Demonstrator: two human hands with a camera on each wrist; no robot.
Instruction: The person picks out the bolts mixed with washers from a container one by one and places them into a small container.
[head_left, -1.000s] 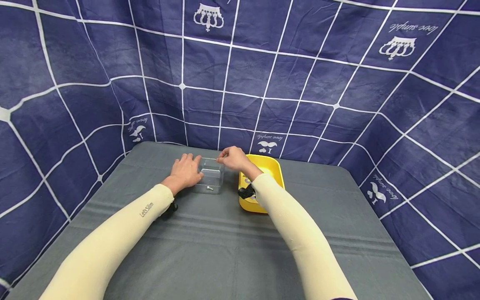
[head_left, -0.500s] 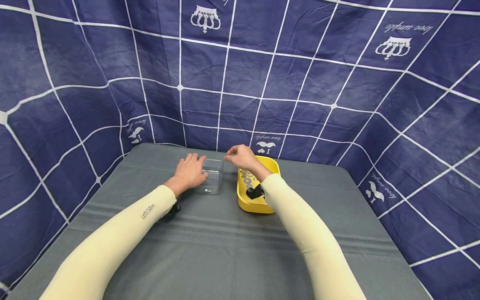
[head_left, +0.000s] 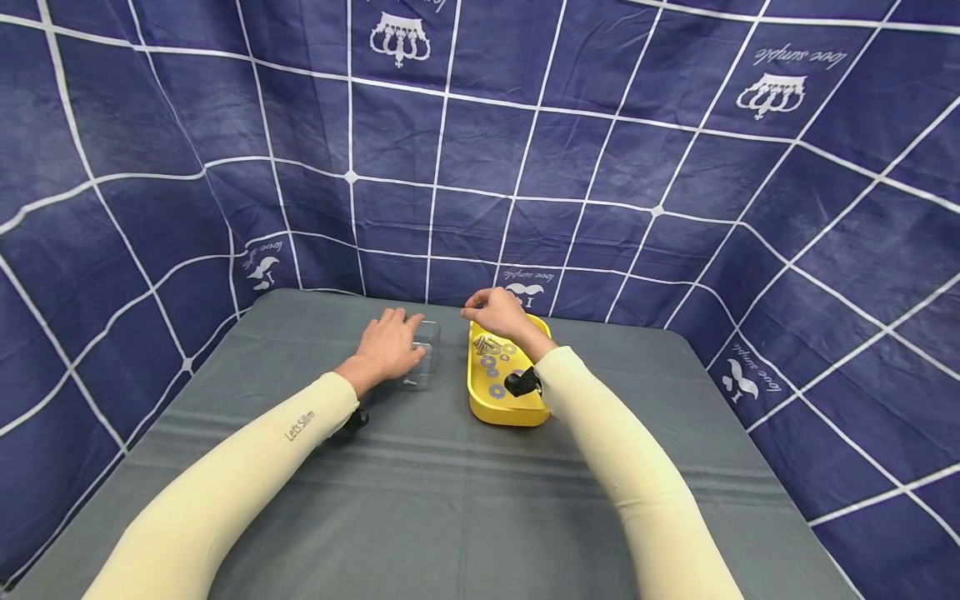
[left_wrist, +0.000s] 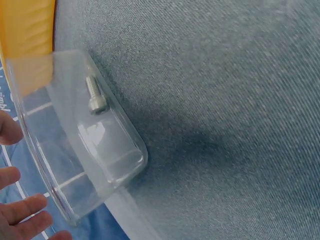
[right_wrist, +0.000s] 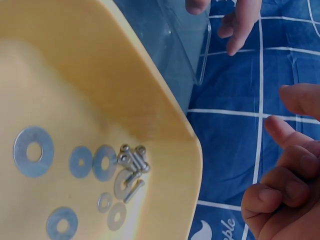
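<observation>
Washers [right_wrist: 33,159] and bolts [right_wrist: 134,161] lie in the yellow tray [head_left: 507,416], right of the clear box [left_wrist: 65,150], which contains a single bolt [left_wrist: 95,97]. On my remote feed, the left hand [head_left: 387,347] lies alongside the box, fingers apart; I cannot tell whether they touch its rim. The right hand [head_left: 501,313] is near the tray's far left corner, thumb and forefinger apart, other fingers curled. Grey cloth [head_left: 450,517] underlies both containers.

- "Let's Slim" runs along the cream sleeve [head_left: 232,479], left of the yellow tray [head_left: 510,415].
- Upside-down "love simple" stands on the blue curtain [head_left: 472,142] behind the tray, again high to its right.
</observation>
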